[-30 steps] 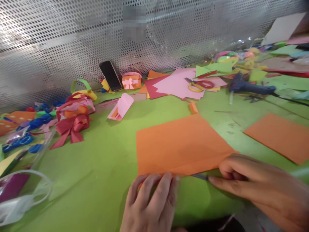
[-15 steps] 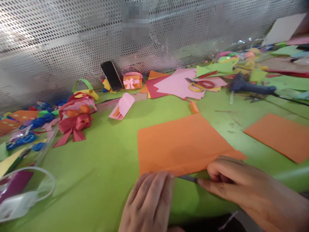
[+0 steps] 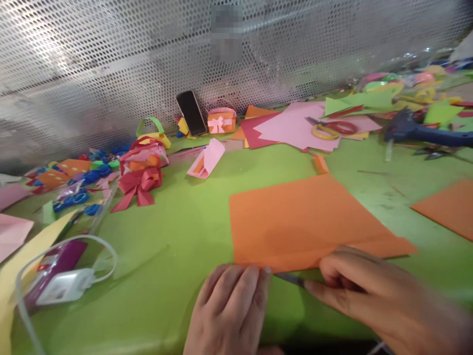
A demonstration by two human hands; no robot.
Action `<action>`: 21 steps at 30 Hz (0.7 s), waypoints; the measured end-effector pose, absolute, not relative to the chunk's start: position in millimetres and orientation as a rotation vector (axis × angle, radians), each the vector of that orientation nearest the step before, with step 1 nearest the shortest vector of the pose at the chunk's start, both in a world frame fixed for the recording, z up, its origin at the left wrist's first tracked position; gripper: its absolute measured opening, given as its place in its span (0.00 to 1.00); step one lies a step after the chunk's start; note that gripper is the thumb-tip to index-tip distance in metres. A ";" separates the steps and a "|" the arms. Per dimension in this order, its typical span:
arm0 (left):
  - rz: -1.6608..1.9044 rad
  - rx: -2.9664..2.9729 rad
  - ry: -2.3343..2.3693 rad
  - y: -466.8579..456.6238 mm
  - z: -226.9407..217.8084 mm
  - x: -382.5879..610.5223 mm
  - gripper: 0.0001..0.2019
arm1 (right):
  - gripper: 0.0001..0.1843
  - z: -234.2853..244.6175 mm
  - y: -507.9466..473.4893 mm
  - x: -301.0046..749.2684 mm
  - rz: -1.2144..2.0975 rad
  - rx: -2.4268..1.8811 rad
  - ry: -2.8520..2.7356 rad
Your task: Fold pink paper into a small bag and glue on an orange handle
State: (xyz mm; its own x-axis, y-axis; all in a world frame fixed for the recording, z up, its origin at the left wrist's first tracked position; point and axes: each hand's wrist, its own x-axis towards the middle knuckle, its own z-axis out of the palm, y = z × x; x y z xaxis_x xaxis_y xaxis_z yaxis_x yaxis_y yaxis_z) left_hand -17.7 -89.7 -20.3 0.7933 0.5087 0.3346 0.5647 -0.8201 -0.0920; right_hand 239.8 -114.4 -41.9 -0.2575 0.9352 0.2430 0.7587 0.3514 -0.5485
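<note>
A sheet of orange paper (image 3: 288,217) lies on the green table in front of me, with a narrow folded strip along its near right edge. My left hand (image 3: 229,305) rests on the near left corner, its fingers side by side and pressing down; its thumb is mostly hidden. My right hand (image 3: 362,291) is closed at the near edge, thumb and curled fingers around a thin dark pointed tool (image 3: 290,279). The tool's tip points left, towards my left fingertips, along the paper's near edge. Its rear part is hidden in my right hand, so its kind is unclear.
Scissors (image 3: 327,130) lie on pink sheets (image 3: 284,123) at the back. To their right is a blue glue gun (image 3: 424,130). Another orange sheet (image 3: 449,207) lies right. On the left are a red paper bow (image 3: 138,185) and a white charger (image 3: 66,286). A phone (image 3: 192,113) leans against the mesh.
The view has turned left, so the table's things appear farther right. Both hands keep nearly the same place at the paper's near edge, with the dark tool still in my right hand.
</note>
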 end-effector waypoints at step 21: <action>-1.095 -2.777 -0.935 -88.6 -41.7 -18.6 0.34 | 0.14 -20.4 -106.2 187.3 0.461 -1.213 -2.354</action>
